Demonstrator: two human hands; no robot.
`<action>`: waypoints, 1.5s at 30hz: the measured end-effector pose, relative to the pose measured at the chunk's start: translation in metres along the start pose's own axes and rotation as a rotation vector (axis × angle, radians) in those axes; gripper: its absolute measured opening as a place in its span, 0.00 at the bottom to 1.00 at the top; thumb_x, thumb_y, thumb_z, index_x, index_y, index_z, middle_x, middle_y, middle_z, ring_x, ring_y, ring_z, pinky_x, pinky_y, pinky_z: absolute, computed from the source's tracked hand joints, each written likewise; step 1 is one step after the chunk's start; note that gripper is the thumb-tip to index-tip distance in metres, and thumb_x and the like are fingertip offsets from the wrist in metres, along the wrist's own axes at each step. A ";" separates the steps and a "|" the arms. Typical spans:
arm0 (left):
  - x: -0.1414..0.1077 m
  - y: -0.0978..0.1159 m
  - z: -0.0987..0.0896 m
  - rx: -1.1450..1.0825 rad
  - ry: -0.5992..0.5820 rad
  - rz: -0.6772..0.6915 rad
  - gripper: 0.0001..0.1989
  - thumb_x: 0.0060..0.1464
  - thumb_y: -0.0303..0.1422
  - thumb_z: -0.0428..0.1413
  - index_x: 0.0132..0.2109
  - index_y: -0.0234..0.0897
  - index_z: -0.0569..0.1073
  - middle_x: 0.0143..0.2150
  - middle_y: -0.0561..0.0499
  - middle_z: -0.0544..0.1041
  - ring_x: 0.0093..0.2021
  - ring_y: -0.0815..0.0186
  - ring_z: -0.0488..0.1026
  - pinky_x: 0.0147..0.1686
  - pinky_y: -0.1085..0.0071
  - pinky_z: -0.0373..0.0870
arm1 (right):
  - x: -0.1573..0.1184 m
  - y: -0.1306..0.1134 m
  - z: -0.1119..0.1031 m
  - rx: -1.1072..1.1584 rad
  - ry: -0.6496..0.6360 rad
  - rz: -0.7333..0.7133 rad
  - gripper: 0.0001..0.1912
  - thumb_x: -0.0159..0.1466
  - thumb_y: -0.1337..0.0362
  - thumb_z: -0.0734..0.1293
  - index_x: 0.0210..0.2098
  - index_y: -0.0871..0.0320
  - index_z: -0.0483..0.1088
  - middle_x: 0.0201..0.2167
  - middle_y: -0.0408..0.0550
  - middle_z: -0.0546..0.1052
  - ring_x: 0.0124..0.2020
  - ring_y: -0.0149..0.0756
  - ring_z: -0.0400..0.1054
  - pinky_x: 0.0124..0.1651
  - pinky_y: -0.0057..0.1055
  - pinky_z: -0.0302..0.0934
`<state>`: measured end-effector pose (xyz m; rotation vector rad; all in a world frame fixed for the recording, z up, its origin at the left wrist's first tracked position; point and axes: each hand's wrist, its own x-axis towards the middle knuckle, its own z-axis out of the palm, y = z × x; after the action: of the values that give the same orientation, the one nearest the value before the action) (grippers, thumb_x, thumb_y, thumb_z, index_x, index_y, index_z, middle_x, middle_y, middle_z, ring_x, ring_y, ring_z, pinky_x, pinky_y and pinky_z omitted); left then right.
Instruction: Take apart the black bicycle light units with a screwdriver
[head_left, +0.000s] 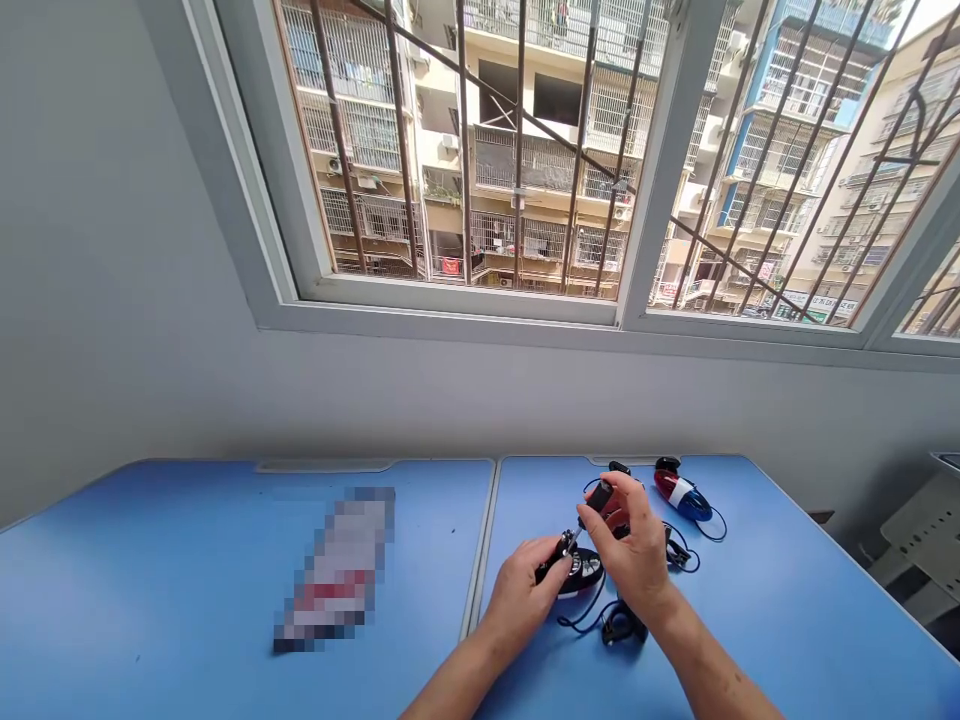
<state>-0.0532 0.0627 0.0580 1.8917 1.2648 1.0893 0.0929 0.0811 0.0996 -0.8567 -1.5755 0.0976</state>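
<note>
My right hand (634, 545) is closed around the black handle of a small screwdriver (598, 497). Its thin metal shaft slants down and left toward my left hand (525, 588). That hand's fingers are closed on a small black part (551, 570), mostly covered by them, and the screwdriver's tip meets it or lies very close. Just beneath and right of the part is a rounded black-and-silver device (583, 572), with a thin black cable running from it. A black coiled piece with cable (624, 624) rests below my right hand.
A red-and-blue bundle of wire (684, 496) with a white band lies at the back right. More black cable (680, 555) sits beside my right hand. A pixelated long item (337, 570) is on the left blue table (187, 590). Behind stand a wall and a barred window.
</note>
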 end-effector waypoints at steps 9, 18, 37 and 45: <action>-0.004 0.011 0.000 -0.002 -0.016 -0.022 0.07 0.51 0.30 0.51 0.32 0.39 0.74 0.35 0.50 0.78 0.40 0.58 0.72 0.43 0.67 0.67 | -0.010 0.002 -0.002 -0.110 0.003 -0.191 0.19 0.63 0.65 0.66 0.54 0.54 0.62 0.29 0.45 0.76 0.24 0.32 0.71 0.23 0.28 0.68; -0.006 0.013 0.001 -0.004 -0.019 -0.004 0.09 0.52 0.30 0.51 0.36 0.40 0.77 0.36 0.50 0.79 0.40 0.58 0.72 0.45 0.66 0.68 | -0.012 0.002 -0.006 -0.179 -0.014 -0.275 0.24 0.64 0.67 0.66 0.58 0.51 0.59 0.30 0.45 0.76 0.23 0.34 0.69 0.24 0.30 0.66; -0.005 0.010 0.003 0.031 -0.003 0.082 0.11 0.57 0.30 0.49 0.30 0.39 0.74 0.29 0.53 0.76 0.32 0.63 0.70 0.38 0.69 0.68 | -0.004 -0.003 -0.003 -0.249 -0.029 -0.351 0.21 0.66 0.66 0.65 0.56 0.53 0.58 0.30 0.46 0.75 0.26 0.34 0.69 0.27 0.30 0.66; -0.006 0.011 0.003 0.001 0.007 0.078 0.11 0.57 0.32 0.50 0.30 0.39 0.75 0.29 0.52 0.77 0.34 0.62 0.71 0.39 0.69 0.68 | -0.005 -0.004 -0.006 -0.253 -0.007 -0.378 0.18 0.66 0.67 0.65 0.54 0.56 0.60 0.28 0.45 0.74 0.25 0.32 0.68 0.25 0.27 0.64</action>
<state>-0.0468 0.0533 0.0641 1.9542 1.2040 1.1367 0.0961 0.0726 0.0990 -0.7355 -1.7536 -0.3767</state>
